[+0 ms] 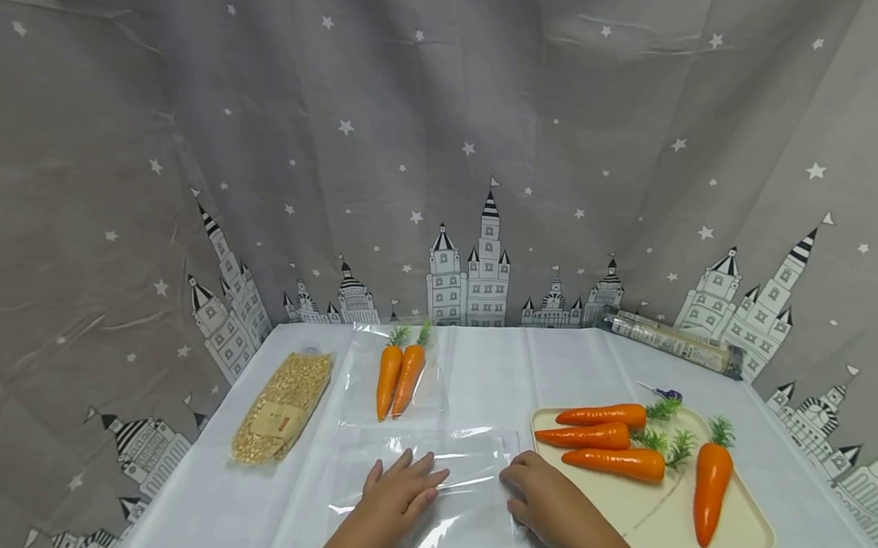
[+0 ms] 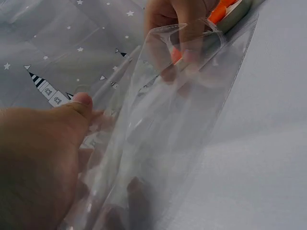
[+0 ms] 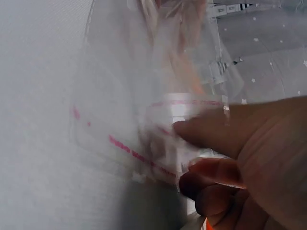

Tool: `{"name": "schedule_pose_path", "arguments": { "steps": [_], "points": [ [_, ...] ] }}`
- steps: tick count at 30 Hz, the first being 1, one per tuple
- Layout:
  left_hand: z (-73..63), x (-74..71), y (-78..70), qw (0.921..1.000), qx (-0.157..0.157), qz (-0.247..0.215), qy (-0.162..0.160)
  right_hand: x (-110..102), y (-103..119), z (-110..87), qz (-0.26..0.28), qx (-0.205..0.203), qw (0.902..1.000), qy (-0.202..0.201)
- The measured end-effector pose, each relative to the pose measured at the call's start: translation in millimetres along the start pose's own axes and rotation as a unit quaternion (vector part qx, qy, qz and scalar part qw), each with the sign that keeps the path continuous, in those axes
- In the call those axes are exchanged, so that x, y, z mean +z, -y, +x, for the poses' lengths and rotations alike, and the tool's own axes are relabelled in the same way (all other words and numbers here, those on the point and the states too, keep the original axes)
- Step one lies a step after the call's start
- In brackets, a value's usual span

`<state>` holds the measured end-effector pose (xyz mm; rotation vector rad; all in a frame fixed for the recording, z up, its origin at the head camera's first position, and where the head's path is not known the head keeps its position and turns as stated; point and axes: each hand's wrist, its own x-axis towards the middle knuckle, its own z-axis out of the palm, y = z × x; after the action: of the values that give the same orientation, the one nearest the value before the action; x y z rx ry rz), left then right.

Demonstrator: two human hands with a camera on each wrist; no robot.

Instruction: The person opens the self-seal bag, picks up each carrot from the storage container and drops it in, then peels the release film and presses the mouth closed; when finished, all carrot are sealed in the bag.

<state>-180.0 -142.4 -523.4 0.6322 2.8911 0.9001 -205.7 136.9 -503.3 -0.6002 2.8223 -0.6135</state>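
A clear plastic bag (image 1: 470,469) lies on the white table in front of me. My left hand (image 1: 393,505) rests over its left part with the fingers spread. At its right edge my right hand (image 1: 540,490) has curled fingers. Close up in the right wrist view, the thumb and fingers of the right hand (image 3: 225,158) pinch the bag's edge, near a strip of pink print (image 3: 127,147). In the left wrist view the left hand (image 2: 43,158) is beside the see-through film (image 2: 177,129), its thumb upright and other fingers partly behind the plastic.
Right of the bag, a cream tray (image 1: 748,530) bears several toy carrots (image 1: 612,463). Behind the bag lie two carrots (image 1: 399,382) in clear plastic. A pack of grain (image 1: 286,407) is at the left. Small purple-handled scissors (image 1: 665,393) and a long wrapped roll (image 1: 673,344) lie at the back right.
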Motion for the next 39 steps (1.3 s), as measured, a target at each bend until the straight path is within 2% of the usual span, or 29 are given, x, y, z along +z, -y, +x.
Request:
{"name": "schedule_pose_path", "arguments": {
  "steps": [5,11,16,26,29,34,39],
  "points": [
    [0.5,0.8,0.7,0.9998,0.015,0.01,-0.008,1,-2,0.1,0.024,-0.01,0.9996,0.006],
    [4.1,-1.7,0.0,0.9999,0.01,-0.011,0.005,-1,-2,0.1,0.032,-0.02,0.9991,0.02],
    [4.2,-3.3,0.5,0.9995,0.005,-0.028,0.015,-1,-1,1.2,0.009,-0.043,0.9983,0.038],
    [3.6,-5.0,1.8,0.9991,0.008,-0.037,0.022,3,5,3.9,-0.031,-0.034,0.9972,0.06],
    [3.1,-4.8,2.0,0.9989,0.007,-0.039,0.025,1,9,2.6,-0.03,-0.022,0.997,0.068],
    [3.5,-2.7,3.4,0.999,0.019,-0.035,0.018,0,7,1.6,-0.028,-0.024,0.9973,0.063],
    [4.0,-1.2,4.8,0.999,0.03,-0.031,0.007,0,0,3.0,0.01,-0.024,0.9982,0.053]
  ]
}}
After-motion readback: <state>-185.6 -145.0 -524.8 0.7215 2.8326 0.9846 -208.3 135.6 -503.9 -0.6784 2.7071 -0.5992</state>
